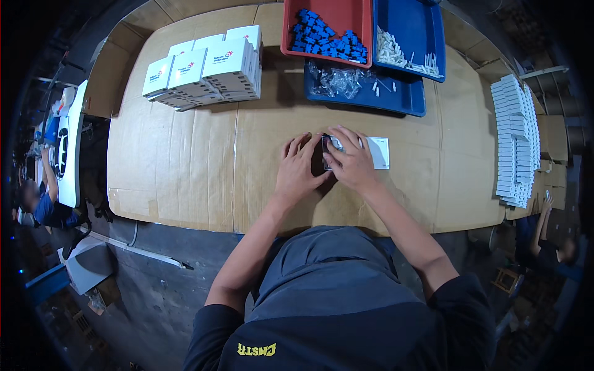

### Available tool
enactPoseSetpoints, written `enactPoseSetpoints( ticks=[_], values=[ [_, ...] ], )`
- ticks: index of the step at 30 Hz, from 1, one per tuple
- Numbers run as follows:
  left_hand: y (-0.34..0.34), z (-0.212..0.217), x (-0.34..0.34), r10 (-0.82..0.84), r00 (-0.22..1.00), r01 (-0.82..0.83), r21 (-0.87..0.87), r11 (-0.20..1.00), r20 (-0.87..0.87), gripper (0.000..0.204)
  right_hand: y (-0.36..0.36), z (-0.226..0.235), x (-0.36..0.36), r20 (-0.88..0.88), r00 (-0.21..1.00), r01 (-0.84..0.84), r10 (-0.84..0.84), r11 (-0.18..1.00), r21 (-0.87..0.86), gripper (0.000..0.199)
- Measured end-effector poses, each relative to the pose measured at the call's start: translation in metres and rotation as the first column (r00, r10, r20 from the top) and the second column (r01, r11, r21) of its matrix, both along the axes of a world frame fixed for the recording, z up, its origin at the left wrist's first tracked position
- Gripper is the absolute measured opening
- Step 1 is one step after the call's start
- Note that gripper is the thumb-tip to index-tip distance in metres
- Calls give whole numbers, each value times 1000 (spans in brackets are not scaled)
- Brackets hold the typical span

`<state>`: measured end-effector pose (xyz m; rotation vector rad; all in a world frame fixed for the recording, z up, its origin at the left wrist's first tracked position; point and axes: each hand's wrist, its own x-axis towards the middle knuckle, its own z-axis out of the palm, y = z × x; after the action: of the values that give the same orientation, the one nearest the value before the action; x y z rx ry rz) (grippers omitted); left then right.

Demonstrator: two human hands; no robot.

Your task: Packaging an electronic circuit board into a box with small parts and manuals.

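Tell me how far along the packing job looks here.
Done, it seems: a stack of closed white boxes at the far left of the table. In hand: left hand and right hand press on a small white item at the centre. Left: blue parts in the red tray, white parts in the blue tray, and flat cartons on the right.

Centre: both hands, left hand [299,168] beside right hand [351,162], on a flat plate [378,153] on the worktop [185,161].
Far left: stacked boxes [207,67].
Far centre: tray of small blocks [328,31]; tray of pegs [411,37] to its right; tray of bags [365,83] before them.
Right edge: row of flat plates [515,141].
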<state>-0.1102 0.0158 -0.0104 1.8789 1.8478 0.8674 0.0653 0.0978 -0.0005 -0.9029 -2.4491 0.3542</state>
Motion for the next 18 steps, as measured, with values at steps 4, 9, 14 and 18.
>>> enactPoseSetpoints(
  ticks=[4,9,14,18],
  values=[
    [-2,2,-3,-39,999,39,7,999,-17,92,7,17,3,277,961,-4,18,999,-52,39],
    [-4,-15,-3,25,996,-32,77,997,80,96,31,44,61,111,994,46,-3,924,-380,56],
    [-5,8,10,82,996,-82,-1,997,-36,101,18,44,117,223,975,133,-18,847,-515,60],
    [-1,2,13,75,993,-76,-3,997,-91,107,-5,51,132,180,982,142,-64,874,-464,41]
  ],
)
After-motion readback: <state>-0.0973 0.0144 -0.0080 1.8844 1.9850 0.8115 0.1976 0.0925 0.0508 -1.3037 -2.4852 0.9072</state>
